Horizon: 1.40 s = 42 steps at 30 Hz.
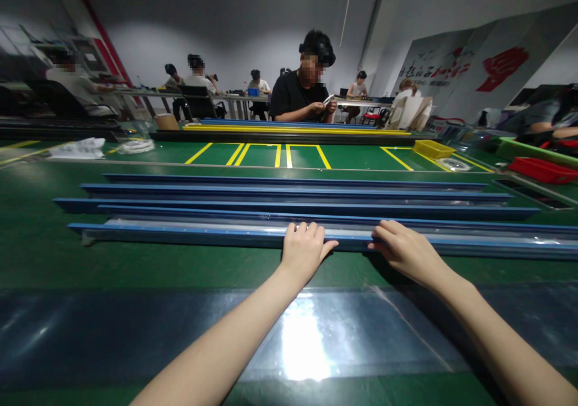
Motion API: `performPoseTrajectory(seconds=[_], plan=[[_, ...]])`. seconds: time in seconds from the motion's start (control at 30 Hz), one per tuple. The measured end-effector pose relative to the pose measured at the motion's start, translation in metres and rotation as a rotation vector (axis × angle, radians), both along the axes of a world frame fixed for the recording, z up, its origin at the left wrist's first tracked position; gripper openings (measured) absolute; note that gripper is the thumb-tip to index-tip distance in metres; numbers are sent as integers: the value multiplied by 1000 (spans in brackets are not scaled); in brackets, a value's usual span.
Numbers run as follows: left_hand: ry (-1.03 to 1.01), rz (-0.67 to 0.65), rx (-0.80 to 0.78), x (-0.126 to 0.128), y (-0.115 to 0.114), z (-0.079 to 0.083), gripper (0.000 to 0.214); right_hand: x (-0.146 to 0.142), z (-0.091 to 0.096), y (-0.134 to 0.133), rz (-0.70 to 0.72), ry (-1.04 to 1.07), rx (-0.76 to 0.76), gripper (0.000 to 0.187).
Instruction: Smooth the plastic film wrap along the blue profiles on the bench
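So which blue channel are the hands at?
The front blue channel, closest to the camera: left hand and right hand are both at its near edge. The other blue channels lie beyond it, away from both hands.

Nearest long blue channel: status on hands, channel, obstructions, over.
Bare left hand: fingers over nearest long blue channel. Bare right hand: curled at its near edge. Channel lies crosswise. Long blue strips behind, glossy dark sheet in front.
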<state>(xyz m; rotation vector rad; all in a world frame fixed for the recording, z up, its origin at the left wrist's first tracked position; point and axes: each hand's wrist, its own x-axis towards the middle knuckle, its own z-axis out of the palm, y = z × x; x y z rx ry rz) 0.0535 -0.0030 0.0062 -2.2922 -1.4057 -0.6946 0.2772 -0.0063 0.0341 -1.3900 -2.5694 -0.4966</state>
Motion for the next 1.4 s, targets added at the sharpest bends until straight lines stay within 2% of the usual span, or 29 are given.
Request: performPoseTrajectory(seconds=[0.43,0.77,1.03,1.4], plan=[[9,-9,-9,0,0,0,35,2,-2,2,9,14,-19,14],[10,-13,-25,0,1,0,34,0,-8,3,75,93,-146,23],[8,-22,-17,-1,1,0,34,-3,-10,3,147,129,-120,27],[16,-12,-23,0,1,0,34,-4,-13,3,128,124,-91,30]])
